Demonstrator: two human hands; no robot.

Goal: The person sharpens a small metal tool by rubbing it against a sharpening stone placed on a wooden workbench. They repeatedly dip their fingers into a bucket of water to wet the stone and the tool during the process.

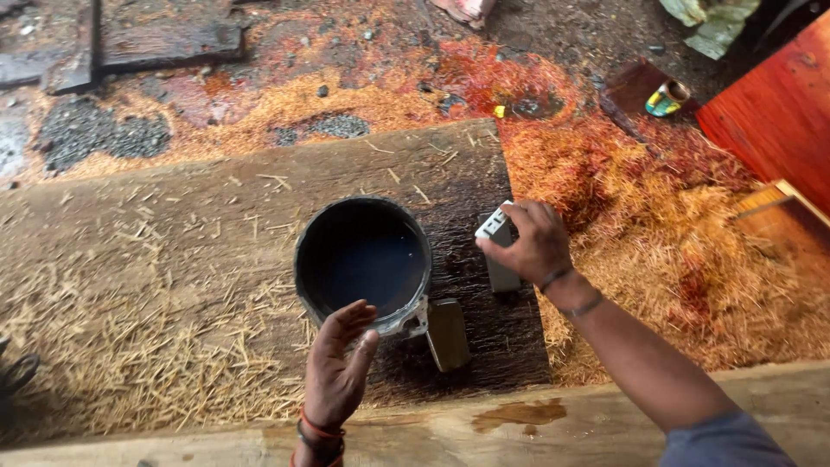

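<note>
Shavings [138,346] lay thick over a dark, wet plank [216,216], and on that plank stood a round tin [363,259], open at the top, with dark liquid low inside it. The left hand [339,363] was at the tin's near rim — fingers loosely curled, the tips touching or just beside the metal edge; whether they truly gripped it could not be told. Red bangles circled that wrist.

The right hand [529,244] was closed on a small pale block [496,227], pinched between thumb and fingers just right of the tin, above the plank's right end. A dark band and a thin bracelet sat on that wrist, and a grey-blue sleeve showed at the lower right corner.

Just under the right hand a grey flat piece [503,278] lay on the plank. Nearer the lower edge, beside the tin's near right side, a small olive block [448,333] lay tilted on the wet wood.

A pale beam [562,424] ran along the bottom of the view. Beyond the plank the ground [519,86] was stained red and orange — sawdust heaped to the right. A red board [778,112] stood at the far right, with a small green and yellow can [666,99] near it, well apart from the hands.
</note>
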